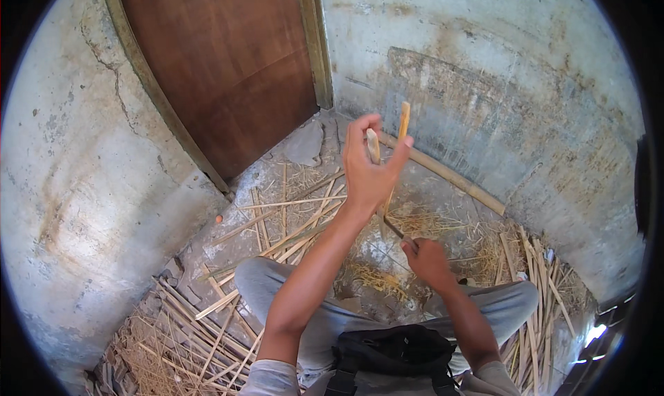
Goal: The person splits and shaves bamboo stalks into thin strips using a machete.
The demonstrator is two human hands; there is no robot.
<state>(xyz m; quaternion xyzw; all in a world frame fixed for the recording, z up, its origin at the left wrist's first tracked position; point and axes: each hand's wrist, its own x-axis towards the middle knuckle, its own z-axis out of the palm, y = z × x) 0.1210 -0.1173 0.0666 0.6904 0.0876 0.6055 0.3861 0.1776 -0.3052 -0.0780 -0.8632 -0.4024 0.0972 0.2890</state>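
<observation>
My left hand [370, 175] is raised in front of me, its fingers curled and its thumb spread. A split bamboo strip [404, 121] stands upright by the thumb and runs down behind it. Another pale bamboo piece [373, 145] rises between the thumb and fingers; the hand hides how the two run lower down. In my right hand [430, 263], lower and to the right, is the handle of a knife [395, 228]. Its dark narrow blade points up and left, reaching the lower ends of the strips, and I cannot tell whether it touches them.
Bamboo strips lie left [200, 334] and right [536, 313] of my legs. Shavings [380, 278] litter the floor between my knees. A bamboo pole [456, 178] lies along the right wall. Ahead is a brown door [221, 57]. A black bag [394, 347] sits at my waist.
</observation>
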